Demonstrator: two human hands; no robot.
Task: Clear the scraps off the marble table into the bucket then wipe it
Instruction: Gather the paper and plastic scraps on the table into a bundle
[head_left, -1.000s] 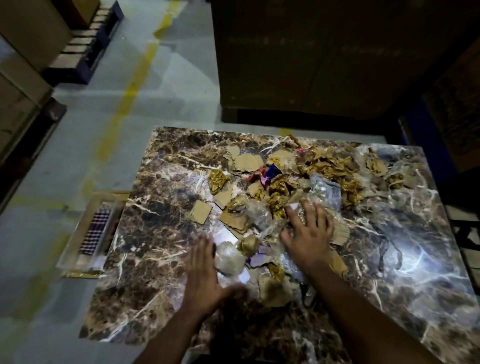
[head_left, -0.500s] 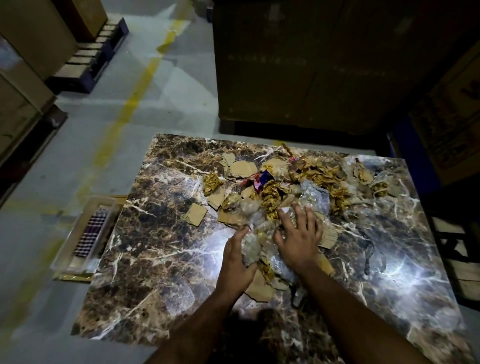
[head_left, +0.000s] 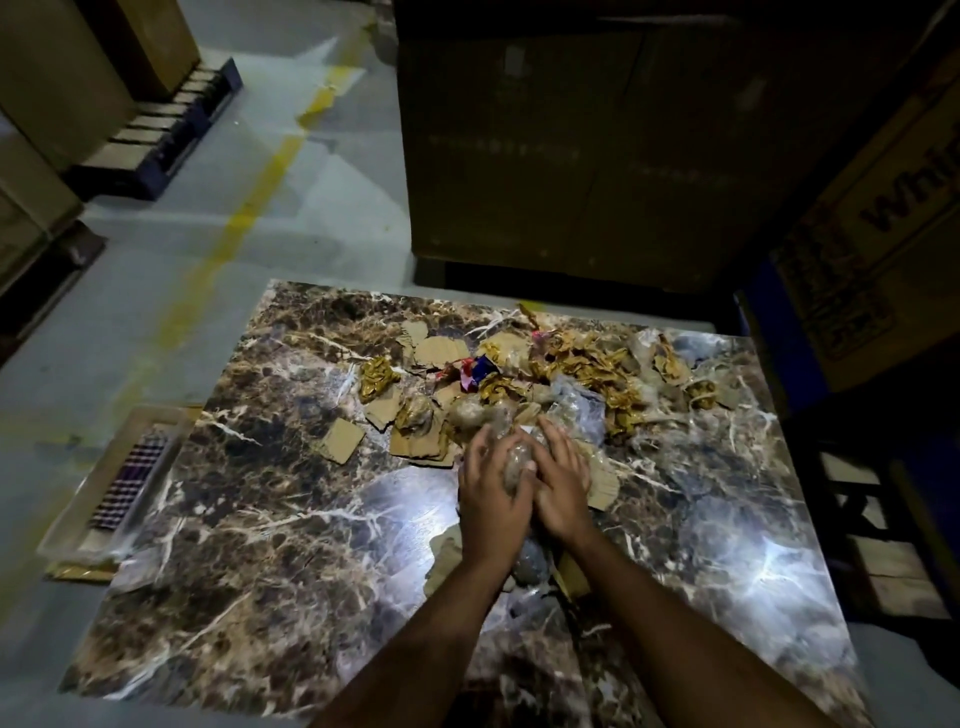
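Both hands have closed in from apart: the left hand (head_left: 488, 499) and right hand (head_left: 558, 491) now cup a clear plastic wad (head_left: 515, 464) between curled fingers at the near edge of the scraps (head_left: 519, 384). Gathering has begun, I'd say; most litter remains on the marble table (head_left: 270, 545). No bucket shows. Big cartons (head_left: 571, 156) stand behind, on a grey floor (head_left: 311, 208).
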